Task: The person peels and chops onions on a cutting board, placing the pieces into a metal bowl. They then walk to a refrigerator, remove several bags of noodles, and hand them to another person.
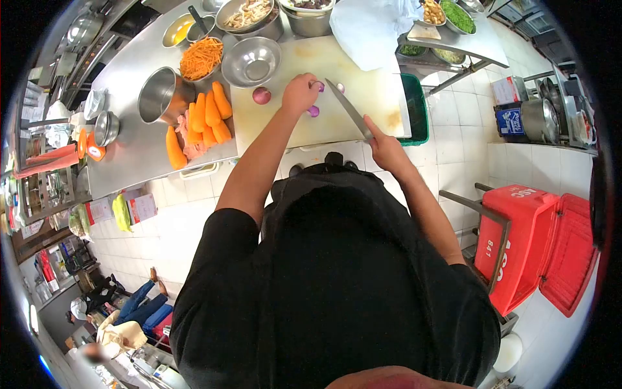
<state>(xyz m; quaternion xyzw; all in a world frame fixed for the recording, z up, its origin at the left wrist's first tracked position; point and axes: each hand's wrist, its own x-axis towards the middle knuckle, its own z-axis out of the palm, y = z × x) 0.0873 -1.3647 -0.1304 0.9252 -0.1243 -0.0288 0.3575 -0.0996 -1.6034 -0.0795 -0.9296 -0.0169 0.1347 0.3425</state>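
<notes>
On the pale cutting board [291,133], my left hand [300,94] has its fingers closed on a purple onion piece [319,86]. My right hand [384,148] is wrapped round the handle of a large knife [350,111], whose blade points up and left, its tip just right of that piece. A small pale-purple piece [341,87] lies beside the tip. Another purple piece [313,111] lies below my left hand. A whole red onion [262,96] rests left of my left hand, under an empty steel bowl [251,62].
Peeled carrots [212,110], a deep steel pot [155,97] and shredded carrot [201,58] stand left of the board. A white plastic bag [366,32] covers its far edge. A green bin [415,110] and red cooler [518,240] are at right. Another person [139,308] is at lower left.
</notes>
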